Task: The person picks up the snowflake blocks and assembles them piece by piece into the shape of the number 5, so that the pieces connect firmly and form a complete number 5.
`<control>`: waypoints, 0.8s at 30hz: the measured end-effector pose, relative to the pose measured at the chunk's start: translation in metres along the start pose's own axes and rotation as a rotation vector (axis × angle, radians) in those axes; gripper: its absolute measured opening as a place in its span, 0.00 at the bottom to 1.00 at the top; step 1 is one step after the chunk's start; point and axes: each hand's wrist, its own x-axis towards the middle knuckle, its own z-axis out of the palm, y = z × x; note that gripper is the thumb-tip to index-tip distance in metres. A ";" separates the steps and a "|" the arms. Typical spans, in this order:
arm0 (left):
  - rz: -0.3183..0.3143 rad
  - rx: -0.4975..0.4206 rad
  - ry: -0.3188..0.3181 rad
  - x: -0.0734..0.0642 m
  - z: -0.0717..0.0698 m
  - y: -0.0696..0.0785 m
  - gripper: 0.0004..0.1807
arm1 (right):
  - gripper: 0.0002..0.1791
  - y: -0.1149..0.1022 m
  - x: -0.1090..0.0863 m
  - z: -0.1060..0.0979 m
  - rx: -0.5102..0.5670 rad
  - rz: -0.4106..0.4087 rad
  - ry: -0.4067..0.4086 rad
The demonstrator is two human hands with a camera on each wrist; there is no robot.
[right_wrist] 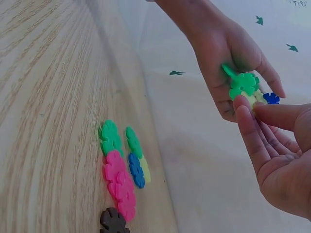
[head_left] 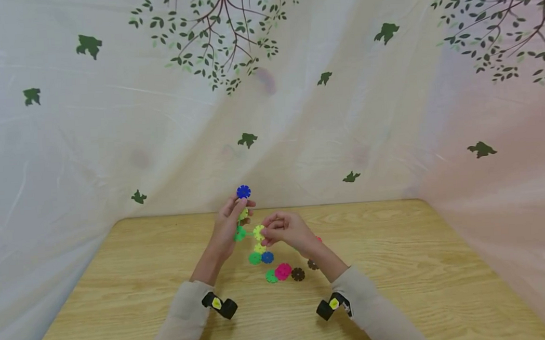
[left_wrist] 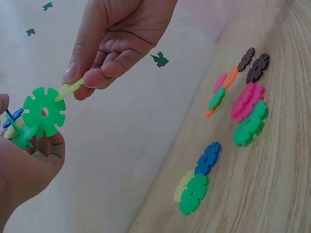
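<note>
My left hand (head_left: 225,230) holds a joined set of notched plastic discs above the table. A blue disc (head_left: 243,191) tops the set, with a yellow disc (head_left: 244,214) and green discs (left_wrist: 44,111) below it. Between the thumb and fingers of my right hand (head_left: 294,233) is a yellow disc (left_wrist: 71,89), pinched by its edge. In the left wrist view that yellow disc meets the rim of a green one; how deep it sits in a slot I cannot tell. From the right wrist view, my fingers partly hide the set.
Loose discs lie on the wooden table (head_left: 121,293): green (left_wrist: 193,194), blue (left_wrist: 208,158) and yellow (left_wrist: 182,186) near the hands, then pink (head_left: 283,271), green (head_left: 272,276) and brown (head_left: 297,274). Orange (left_wrist: 230,76) and more discs lie beyond. A printed curtain (head_left: 299,152) hangs behind.
</note>
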 end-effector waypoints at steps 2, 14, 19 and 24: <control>0.016 0.015 -0.002 0.000 0.001 -0.001 0.11 | 0.12 0.000 0.000 0.001 -0.006 -0.015 0.017; -0.025 0.137 -0.060 -0.001 0.000 0.003 0.20 | 0.12 -0.001 -0.001 0.003 -0.026 -0.085 0.077; -0.120 0.252 -0.276 -0.003 -0.013 0.013 0.44 | 0.12 -0.005 -0.001 -0.001 -0.031 -0.056 0.113; -0.148 0.290 -0.448 -0.005 -0.024 0.022 0.57 | 0.12 -0.007 -0.001 -0.006 -0.027 -0.059 0.128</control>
